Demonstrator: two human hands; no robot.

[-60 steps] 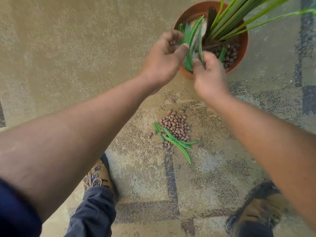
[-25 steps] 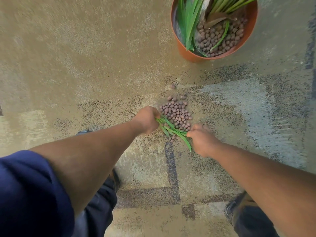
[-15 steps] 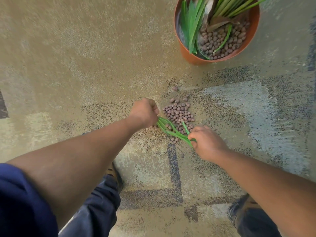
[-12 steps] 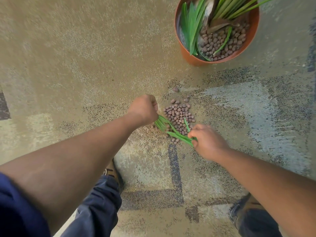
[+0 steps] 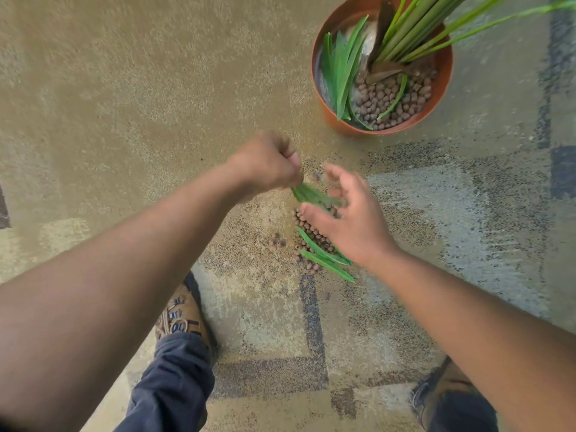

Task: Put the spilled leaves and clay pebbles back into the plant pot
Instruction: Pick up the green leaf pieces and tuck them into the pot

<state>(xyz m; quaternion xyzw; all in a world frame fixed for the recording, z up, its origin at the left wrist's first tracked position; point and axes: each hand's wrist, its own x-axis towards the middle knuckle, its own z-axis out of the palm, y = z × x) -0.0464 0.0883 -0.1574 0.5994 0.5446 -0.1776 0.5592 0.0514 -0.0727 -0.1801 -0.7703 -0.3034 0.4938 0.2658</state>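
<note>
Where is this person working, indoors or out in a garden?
Probably indoors, on the floor of a home or office. The ground is a flat patterned carpet, not soil. A terracotta plant pot stands on it, and clay pebbles and loose leaves lie spilled on the carpet.

I could read no text, label, brand, number or sign anywhere around my fingers, on the pot, the floor or my shoes.

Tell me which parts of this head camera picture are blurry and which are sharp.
Head view: the left hand, the right hand and the leaves that the left hand grips are smeared by motion; the plant pot, the pebbles on the floor and the boot look fairly sharp.
</note>
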